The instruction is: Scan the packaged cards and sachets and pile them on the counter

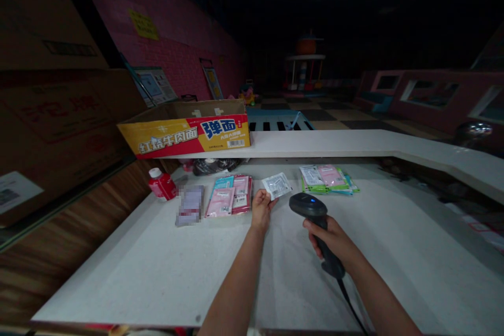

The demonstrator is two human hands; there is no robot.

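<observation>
My left hand (pixel 263 210) pinches the lower left corner of a white sachet (pixel 277 186) with dark print, held a little above the white counter (pixel 189 273). In my right hand (pixel 331 241) is a black barcode scanner (pixel 311 209), gripped by its handle; a blue light glows on its head and a cable runs down from it. The scanner's head sits to the right of the sachet, apart from it. Left of my left hand lies a group of pink, red and blue packets (pixel 232 197). Beyond the scanner rests a pile of pink, white and green packets (pixel 328 178).
A red bottle with a white cap (pixel 162 185) and a blurred pale object (pixel 190 206) are at the left. A yellow and red carton (pixel 192 131) stands on the raised white ledge (pixel 334 143). Large brown boxes (pixel 59 115) are stacked on the far left.
</observation>
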